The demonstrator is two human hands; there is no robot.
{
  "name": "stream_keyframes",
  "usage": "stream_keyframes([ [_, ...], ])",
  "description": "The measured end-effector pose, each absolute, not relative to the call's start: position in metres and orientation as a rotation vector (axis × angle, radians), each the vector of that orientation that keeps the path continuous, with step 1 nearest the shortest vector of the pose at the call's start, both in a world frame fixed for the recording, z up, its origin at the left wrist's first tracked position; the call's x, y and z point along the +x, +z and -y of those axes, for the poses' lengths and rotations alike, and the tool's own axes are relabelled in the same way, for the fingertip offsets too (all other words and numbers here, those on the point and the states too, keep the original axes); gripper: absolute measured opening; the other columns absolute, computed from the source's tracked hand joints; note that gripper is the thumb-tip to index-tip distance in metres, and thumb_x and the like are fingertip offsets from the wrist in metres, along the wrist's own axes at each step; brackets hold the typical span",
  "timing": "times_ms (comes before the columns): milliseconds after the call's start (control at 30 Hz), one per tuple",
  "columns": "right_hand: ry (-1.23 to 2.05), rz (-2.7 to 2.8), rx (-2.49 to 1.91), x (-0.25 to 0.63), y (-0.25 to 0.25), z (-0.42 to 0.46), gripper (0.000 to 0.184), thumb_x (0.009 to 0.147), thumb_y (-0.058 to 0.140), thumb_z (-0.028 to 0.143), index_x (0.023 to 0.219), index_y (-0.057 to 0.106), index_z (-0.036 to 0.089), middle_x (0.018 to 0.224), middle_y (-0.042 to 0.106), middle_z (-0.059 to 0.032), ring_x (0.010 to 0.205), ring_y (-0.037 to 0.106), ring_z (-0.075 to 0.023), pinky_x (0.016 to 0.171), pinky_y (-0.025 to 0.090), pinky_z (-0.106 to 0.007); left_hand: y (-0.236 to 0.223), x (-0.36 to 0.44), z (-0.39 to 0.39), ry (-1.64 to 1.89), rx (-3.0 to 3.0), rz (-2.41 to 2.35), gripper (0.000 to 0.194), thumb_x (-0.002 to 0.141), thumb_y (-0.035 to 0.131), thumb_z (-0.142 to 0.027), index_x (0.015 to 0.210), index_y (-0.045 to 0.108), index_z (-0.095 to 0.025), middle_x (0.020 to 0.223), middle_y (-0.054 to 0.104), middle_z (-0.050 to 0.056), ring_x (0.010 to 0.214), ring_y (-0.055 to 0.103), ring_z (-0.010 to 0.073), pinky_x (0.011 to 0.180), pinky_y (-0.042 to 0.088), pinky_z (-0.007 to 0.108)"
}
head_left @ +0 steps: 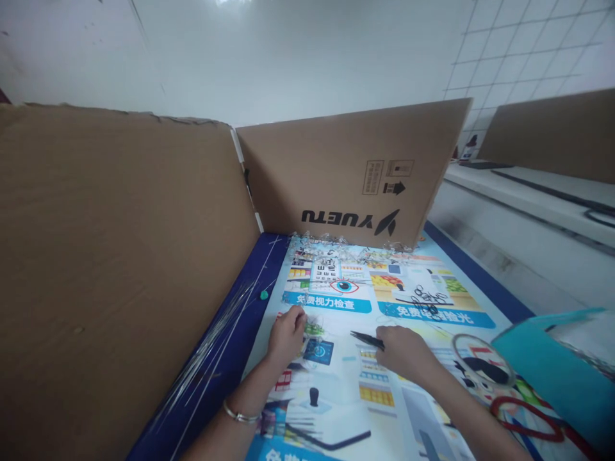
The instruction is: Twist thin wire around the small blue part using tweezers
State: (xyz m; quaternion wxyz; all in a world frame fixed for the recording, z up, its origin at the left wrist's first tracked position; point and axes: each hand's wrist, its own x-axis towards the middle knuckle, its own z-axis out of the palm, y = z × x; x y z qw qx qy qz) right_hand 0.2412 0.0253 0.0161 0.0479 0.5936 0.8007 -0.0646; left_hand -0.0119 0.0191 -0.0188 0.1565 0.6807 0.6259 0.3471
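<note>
My left hand [287, 334] is over the printed sheet, its fingers closed in a pinch. What they hold, if anything, is too small to make out. To its right, my right hand [406, 351] is closed around needle-nose pliers [368, 339], whose dark pointed jaws aim left toward the left hand. The pliers' handles are hidden in the palm. Left of my left hand, a bundle of thin silvery wires [211, 346] lies along the dark blue table edge, near a small teal lump [264, 294].
Cardboard panels [355, 173] wall off the back and the left side [120, 269]. Small shiny wire pieces [327, 244] lie along the back panel. Black loops [427, 296] rest farther right. A clear ring [483, 336], a red ring [526, 400] and a teal container [562, 365] are at the right.
</note>
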Motion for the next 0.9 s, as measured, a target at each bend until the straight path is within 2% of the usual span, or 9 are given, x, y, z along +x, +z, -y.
stream_keyframes([
  [233, -0.514, -2.523, 1.903, 0.25, 0.022, -0.03, 0.005, 0.062, 0.048, 0.018, 0.063, 0.053, 0.019, 0.062, 0.059, -0.0019, 0.056, 0.051, -0.0139, 0.045, 0.021, -0.023, -0.02, -0.012, -0.019, 1.036, 1.936, -1.773, 0.015, 0.082, 0.038, -0.023, 0.074, 0.05, -0.02, 0.063, 0.056, -0.003, 0.06, 0.051, 0.0115, 0.058, 0.034, 0.02],
  [467, -0.8, -2.665, 1.918, 0.254, 0.013, -0.035, 0.007, 0.065, 0.046, 0.018, 0.058, 0.043, 0.019, 0.055, 0.049, 0.0032, 0.05, 0.043, -0.0094, 0.044, 0.023, -0.021, -0.021, -0.012, -0.02, 1.028, 1.952, -1.764, 0.015, 0.082, 0.037, -0.023, 0.074, 0.05, -0.02, 0.063, 0.056, -0.004, 0.06, 0.051, 0.0113, 0.057, 0.034, 0.019],
  [667, -0.795, -2.671, 1.942, 0.255, 0.015, -0.037, 0.007, 0.065, 0.045, 0.016, 0.059, 0.042, 0.019, 0.056, 0.047, 0.0038, 0.05, 0.042, -0.0087, 0.044, 0.022, -0.02, -0.023, -0.012, -0.02, 1.036, 1.955, -1.729, 0.015, 0.082, 0.038, -0.025, 0.073, 0.05, -0.02, 0.061, 0.055, -0.004, 0.06, 0.052, 0.0111, 0.058, 0.035, 0.02],
  [900, -0.648, -2.658, 1.69, 0.259, 0.025, -0.031, 0.01, 0.069, 0.048, 0.023, 0.063, 0.055, 0.019, 0.062, 0.059, -0.0008, 0.055, 0.049, -0.0123, 0.047, 0.023, -0.022, -0.022, -0.013, -0.021, 0.991, 1.938, -1.745, 0.017, 0.082, 0.038, -0.029, 0.076, 0.051, -0.02, 0.064, 0.057, -0.004, 0.061, 0.052, 0.0113, 0.059, 0.035, 0.02],
])
